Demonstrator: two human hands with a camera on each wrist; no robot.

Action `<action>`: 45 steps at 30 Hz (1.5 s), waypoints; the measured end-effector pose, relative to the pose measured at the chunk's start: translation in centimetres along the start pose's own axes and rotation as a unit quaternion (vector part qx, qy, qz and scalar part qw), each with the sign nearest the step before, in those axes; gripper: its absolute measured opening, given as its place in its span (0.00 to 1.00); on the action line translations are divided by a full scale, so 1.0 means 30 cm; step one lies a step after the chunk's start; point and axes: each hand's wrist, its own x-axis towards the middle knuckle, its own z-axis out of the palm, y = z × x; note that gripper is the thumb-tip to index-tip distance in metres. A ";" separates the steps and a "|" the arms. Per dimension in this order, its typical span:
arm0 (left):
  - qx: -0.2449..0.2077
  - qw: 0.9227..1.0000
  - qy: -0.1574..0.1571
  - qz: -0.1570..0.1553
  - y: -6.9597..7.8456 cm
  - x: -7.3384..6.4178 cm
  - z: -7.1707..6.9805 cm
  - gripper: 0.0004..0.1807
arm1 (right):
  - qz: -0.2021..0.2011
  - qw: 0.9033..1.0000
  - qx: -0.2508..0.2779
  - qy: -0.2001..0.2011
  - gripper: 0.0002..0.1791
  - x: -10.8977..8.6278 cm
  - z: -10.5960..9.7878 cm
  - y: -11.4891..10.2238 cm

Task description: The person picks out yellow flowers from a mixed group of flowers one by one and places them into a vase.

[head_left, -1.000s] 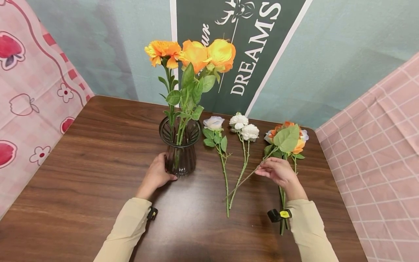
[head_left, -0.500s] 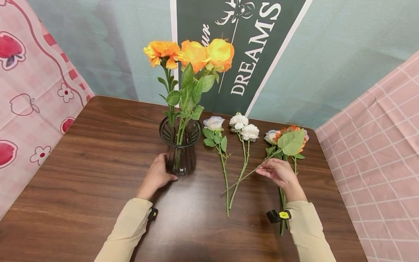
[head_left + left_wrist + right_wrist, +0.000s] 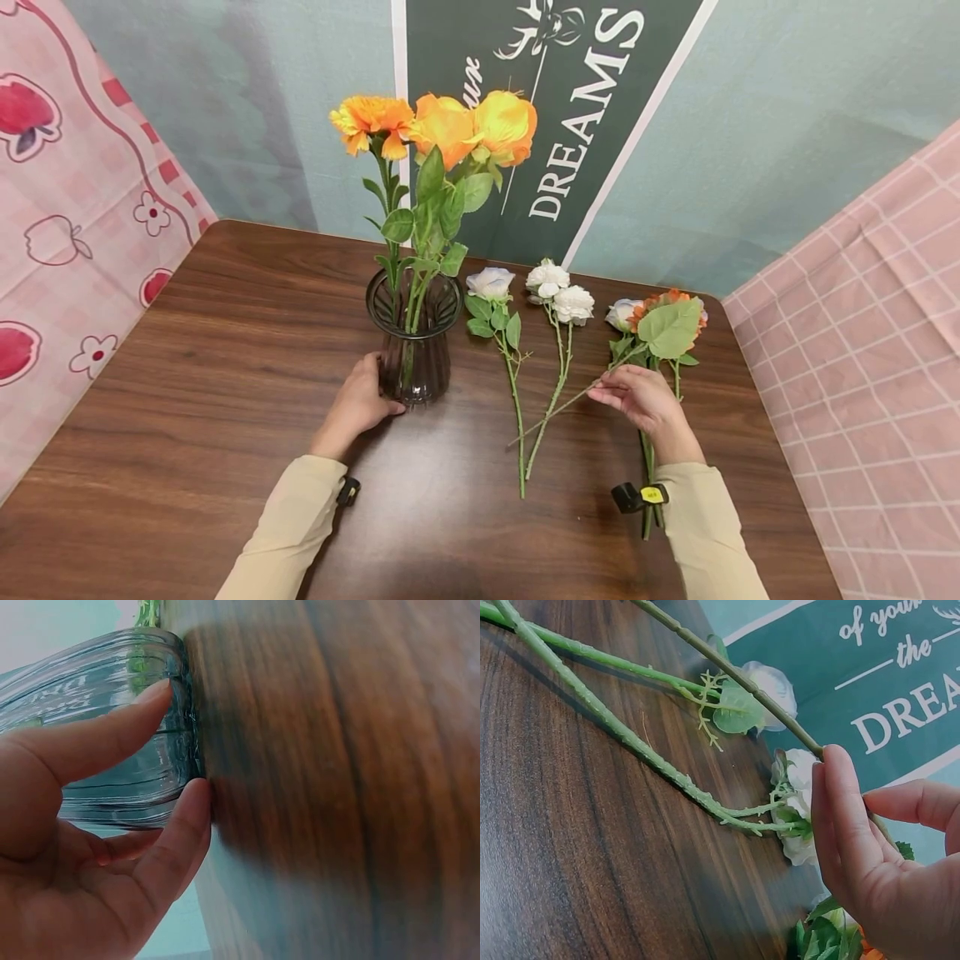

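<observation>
My left hand (image 3: 360,402) grips the low part of a dark ribbed glass vase (image 3: 415,367) standing on the table. In the left wrist view, its thumb lies along the glass and its fingers curl around the base. Orange flowers (image 3: 444,129) and leafy stems rise from the vase. Between thumb and fingertips, my right hand (image 3: 637,402) pinches a thin brownish flower stem (image 3: 754,688). A broad green leaf (image 3: 670,328) is at its upper end, with orange petals (image 3: 666,297) behind it. The lower end slants left over the white flowers' stems.
A pale lilac rose (image 3: 491,284) and a white flower stem (image 3: 573,305) lie right of the vase on the wooden table (image 3: 225,400). Beneath the right forearm lie more stems (image 3: 648,467). A grey-blue backdrop and pink cloths enclose the table.
The held stem has turned slightly, its leaf moving a little right and down and its lower end a little left. The left hand and vase stay almost still.
</observation>
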 end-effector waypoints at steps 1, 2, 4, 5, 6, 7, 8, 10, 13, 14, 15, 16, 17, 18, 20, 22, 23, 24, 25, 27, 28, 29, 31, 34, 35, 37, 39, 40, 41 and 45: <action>0.001 1.000 -0.001 0.002 -0.001 0.000 0.000 0.44 | 0.000 1.000 0.000 0.001 0.20 0.000 0.000 0.000; 0.001 1.000 -0.001 0.003 -0.002 0.001 0.000 0.44 | -0.001 1.000 0.000 0.001 0.20 -0.001 0.001 0.000; 0.007 1.000 -0.002 0.007 -0.005 0.001 0.000 0.43 | -0.002 1.000 -0.001 0.002 0.19 -0.002 0.001 -0.002; 0.009 1.000 -0.002 0.010 -0.006 0.002 0.000 0.42 | -0.003 1.000 -0.001 0.002 0.19 -0.002 0.001 -0.002; 0.011 1.000 -0.002 0.011 -0.007 0.001 0.000 0.41 | -0.004 1.000 -0.002 0.001 0.20 -0.003 0.002 -0.003; 0.013 1.000 -0.001 0.013 -0.007 0.001 0.000 0.40 | -0.005 1.000 -0.003 0.000 0.19 -0.003 0.003 -0.004; 0.015 1.000 -0.001 0.013 -0.008 0.001 0.000 0.39 | -0.006 1.000 -0.004 -0.002 0.19 -0.004 0.004 -0.005; 0.017 1.000 0.001 0.014 -0.010 0.002 0.001 0.39 | -0.008 1.000 -0.007 -0.005 0.20 -0.005 0.005 -0.008; 0.017 1.000 0.003 0.015 -0.010 0.003 0.001 0.38 | -0.011 1.000 -0.013 -0.002 0.20 -0.007 0.009 -0.012; 0.017 1.000 0.003 0.015 -0.011 0.003 0.001 0.38 | -0.010 1.000 -0.014 -0.002 0.19 -0.007 0.009 -0.014; 0.017 1.000 0.004 0.015 -0.011 0.004 0.000 0.38 | -0.010 1.000 -0.014 -0.001 0.19 -0.007 0.010 -0.016; 0.017 1.000 0.004 0.016 -0.010 0.004 -0.001 0.38 | -0.009 1.000 -0.014 -0.001 0.19 -0.007 0.011 -0.018; 0.018 1.000 0.004 0.016 -0.010 0.005 -0.001 0.38 | -0.009 1.000 -0.014 0.001 0.19 -0.007 0.012 -0.020; 0.018 1.000 0.004 0.016 -0.010 0.005 -0.002 0.38 | -0.008 1.000 -0.014 0.000 0.19 -0.006 0.012 -0.022; 0.019 1.000 0.002 0.015 -0.010 0.007 -0.002 0.38 | -0.006 1.000 -0.011 -0.002 0.19 -0.006 0.011 -0.026; 0.020 1.000 -0.001 0.015 -0.011 0.009 -0.003 0.39 | -0.006 1.000 -0.011 -0.005 0.19 -0.006 0.011 -0.030; 0.020 1.000 -0.002 0.015 -0.011 0.009 -0.003 0.40 | -0.006 1.000 -0.010 -0.007 0.19 -0.007 0.010 -0.033; 0.021 1.000 -0.003 0.014 -0.011 0.009 -0.003 0.40 | -0.006 1.000 -0.009 -0.010 0.19 -0.007 0.009 -0.036; 0.021 1.000 -0.004 0.014 -0.010 0.009 -0.003 0.40 | -0.006 1.000 -0.007 -0.011 0.19 -0.008 0.009 -0.038; 0.023 1.000 -0.004 0.014 -0.010 0.009 -0.003 0.40 | -0.006 1.000 -0.005 -0.014 0.20 -0.009 0.009 -0.044; 0.024 1.000 -0.003 0.014 -0.010 0.009 -0.004 0.39 | -0.006 1.000 -0.003 -0.015 0.20 -0.010 0.009 -0.047; 0.026 1.000 -0.002 0.015 -0.010 0.008 -0.004 0.39 | -0.005 1.000 -0.002 -0.015 0.20 -0.011 0.010 -0.050; 0.028 0.999 0.000 0.015 -0.011 0.008 -0.003 0.38 | -0.004 1.000 0.001 -0.016 0.20 -0.012 0.012 -0.056; 0.028 0.999 0.002 0.014 -0.010 0.007 -0.003 0.37 | -0.003 1.000 0.002 -0.019 0.21 -0.014 0.014 -0.064; 0.028 1.000 0.002 0.013 -0.010 0.007 -0.003 0.37 | -0.004 1.000 0.002 -0.022 0.21 -0.014 0.014 -0.066; 0.027 1.000 0.001 0.013 -0.010 0.006 -0.002 0.37 | -0.006 1.000 0.003 -0.027 0.21 -0.013 0.014 -0.069; 0.025 1.000 0.001 0.011 -0.010 0.005 -0.001 0.38 | -0.009 0.999 0.006 -0.034 0.21 -0.012 0.015 -0.071; 0.025 1.000 0.001 0.011 -0.011 0.006 -0.001 0.38 | -0.010 0.999 0.007 -0.037 0.21 -0.011 0.015 -0.072; 0.024 1.000 0.001 0.011 -0.011 0.005 0.000 0.38 | -0.012 0.999 0.008 -0.040 0.21 -0.011 0.014 -0.072; 0.022 1.000 0.002 0.012 -0.013 0.008 -0.001 0.38 | -0.015 0.999 0.012 -0.047 0.21 -0.010 0.015 -0.074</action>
